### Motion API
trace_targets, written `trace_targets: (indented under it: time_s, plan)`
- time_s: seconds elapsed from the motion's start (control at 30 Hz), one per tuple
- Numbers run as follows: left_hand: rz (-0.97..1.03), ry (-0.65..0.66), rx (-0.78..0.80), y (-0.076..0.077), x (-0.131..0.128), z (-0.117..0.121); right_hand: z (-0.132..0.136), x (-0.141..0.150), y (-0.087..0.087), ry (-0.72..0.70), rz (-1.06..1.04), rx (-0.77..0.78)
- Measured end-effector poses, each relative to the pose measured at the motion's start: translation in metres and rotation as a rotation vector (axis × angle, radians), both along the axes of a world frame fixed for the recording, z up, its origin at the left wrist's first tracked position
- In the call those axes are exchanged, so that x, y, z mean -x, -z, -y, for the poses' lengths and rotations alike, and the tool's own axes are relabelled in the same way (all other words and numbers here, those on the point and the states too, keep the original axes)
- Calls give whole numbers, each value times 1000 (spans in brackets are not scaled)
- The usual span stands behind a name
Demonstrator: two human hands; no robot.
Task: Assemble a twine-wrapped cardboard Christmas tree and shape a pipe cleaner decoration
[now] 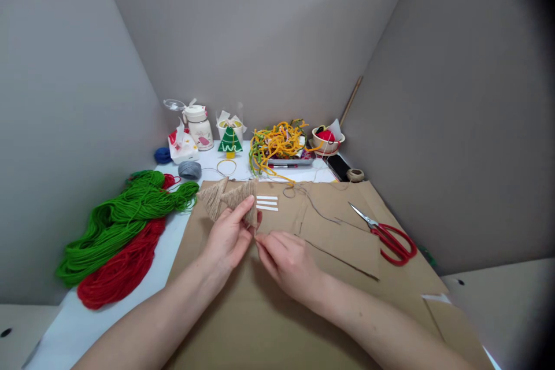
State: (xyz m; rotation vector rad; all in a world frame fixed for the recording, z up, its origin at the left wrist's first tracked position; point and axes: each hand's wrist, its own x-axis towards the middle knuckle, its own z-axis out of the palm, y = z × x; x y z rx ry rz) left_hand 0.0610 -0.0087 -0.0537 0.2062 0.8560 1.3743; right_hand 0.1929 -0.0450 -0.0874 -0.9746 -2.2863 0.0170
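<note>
In my left hand (229, 235) is a tree shape wrapped in tan twine (240, 196), made of stacked triangles and lying on its side with its wide end to the right. My thumb presses on its front; the other fingers are mostly behind it. Just to the right, my right hand (286, 260) is closed in a pinch on a thin strand of twine (255, 233) at the lower corner of the wide end. Three white strips (267, 203) lie on the cardboard (225, 324) behind my hands. Red-handled scissors (385, 236) rest at the right, their blades pointing away to the left.
Green yarn (117, 214) and red yarn (125, 266) lie at the left. Along the back stand a white bottle (200, 129), a small green tree (230, 140), a tray (289, 162) heaped with yellow yarn, a bowl (328, 144) and a phone (338, 167). Grey walls enclose the table.
</note>
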Motion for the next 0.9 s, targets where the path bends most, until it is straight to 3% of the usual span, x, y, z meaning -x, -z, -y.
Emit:
trace_targets:
  time_s: [0.57, 0.9]
  plan:
    - [-193, 14, -28, 15, -9, 3, -2, -6, -7, -17, 24, 125]
    - [-295, 112, -6, 18, -12, 9, -18, -29, -32, 40, 60, 71]
